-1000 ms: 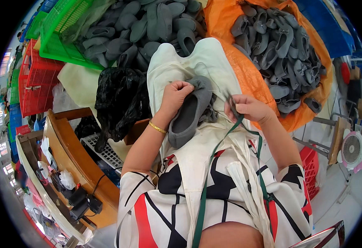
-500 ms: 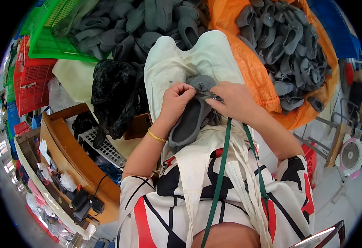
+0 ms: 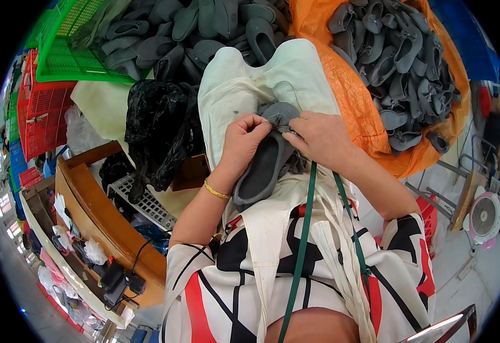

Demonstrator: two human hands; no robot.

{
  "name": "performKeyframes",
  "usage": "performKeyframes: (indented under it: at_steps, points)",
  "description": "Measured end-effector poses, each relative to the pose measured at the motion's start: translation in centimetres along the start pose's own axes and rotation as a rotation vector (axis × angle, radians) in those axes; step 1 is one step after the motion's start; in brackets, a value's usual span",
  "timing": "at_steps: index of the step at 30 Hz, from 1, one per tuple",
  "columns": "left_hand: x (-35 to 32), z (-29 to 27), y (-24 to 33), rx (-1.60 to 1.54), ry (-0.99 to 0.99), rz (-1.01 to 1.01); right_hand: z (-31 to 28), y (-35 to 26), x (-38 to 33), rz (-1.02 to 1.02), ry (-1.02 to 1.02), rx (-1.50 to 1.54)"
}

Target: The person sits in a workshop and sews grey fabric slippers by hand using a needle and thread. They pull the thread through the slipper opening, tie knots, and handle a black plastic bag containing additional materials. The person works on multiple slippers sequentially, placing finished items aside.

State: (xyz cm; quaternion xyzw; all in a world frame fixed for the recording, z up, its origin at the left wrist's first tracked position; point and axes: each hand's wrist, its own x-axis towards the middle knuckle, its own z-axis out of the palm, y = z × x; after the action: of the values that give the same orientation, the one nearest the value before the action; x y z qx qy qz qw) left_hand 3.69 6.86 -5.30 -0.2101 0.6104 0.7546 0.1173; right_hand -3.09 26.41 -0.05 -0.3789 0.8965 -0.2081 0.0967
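A dark grey slipper rests on the white cloth over my lap, its opening toward me. My left hand pinches the upper near the slipper's toe end, thumb against forefinger. From the other side my right hand is closed at the same spot, thumb and fingertips together. Whatever is between its fingers is mostly hidden. Just beyond the hands, a thin, curved, thread-like line shows against the white cloth. More grey material bunches beneath the slipper.
Many grey slippers are heaped ahead beside a green crate. An orange sack at right holds more. A black plastic bag and a wooden desk stand at left. Dark green straps hang over my front.
The dark tool that showed between my right thumb and fingers is now largely out of sight, and those fingers have closed in. My left hand keeps its pinch; the slipper has hardly moved.
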Motion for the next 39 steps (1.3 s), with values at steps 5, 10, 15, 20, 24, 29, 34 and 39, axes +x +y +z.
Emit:
performKeyframes:
  at_steps: [5,10,15,20,24,29,34,39]
  points:
    - [0.0,0.0,-0.1,-0.001,0.012,0.004,-0.1,-0.1,0.1,-0.005,-0.012,-0.014]
    - [0.0,0.0,-0.2,0.02,0.003,0.018,0.0,-0.2,0.0,-0.012,-0.008,-0.019]
    - [0.0,-0.4,-0.2,-0.034,0.01,0.047,-1.2,-0.9,-1.8,-0.013,-0.101,0.089]
    - [-0.2,-0.6,0.9,0.069,-0.053,0.183,-3.1,0.2,-4.7,-0.053,-0.245,0.19]
    - [-1.2,-0.1,2.1,0.27,-0.273,0.186,-2.0,0.2,-4.3,0.085,0.068,0.262]
    - [-2.1,0.0,2.0,0.378,-0.269,0.148,1.3,2.1,-3.7,0.071,0.067,0.154]
    - [-2.8,0.0,0.5,0.32,-0.205,-0.018,2.2,2.8,-3.9,0.072,0.129,0.22]
    - [-3.3,1.0,0.6,0.22,-0.192,-0.097,3.0,4.4,-4.5,0.063,0.206,0.213]
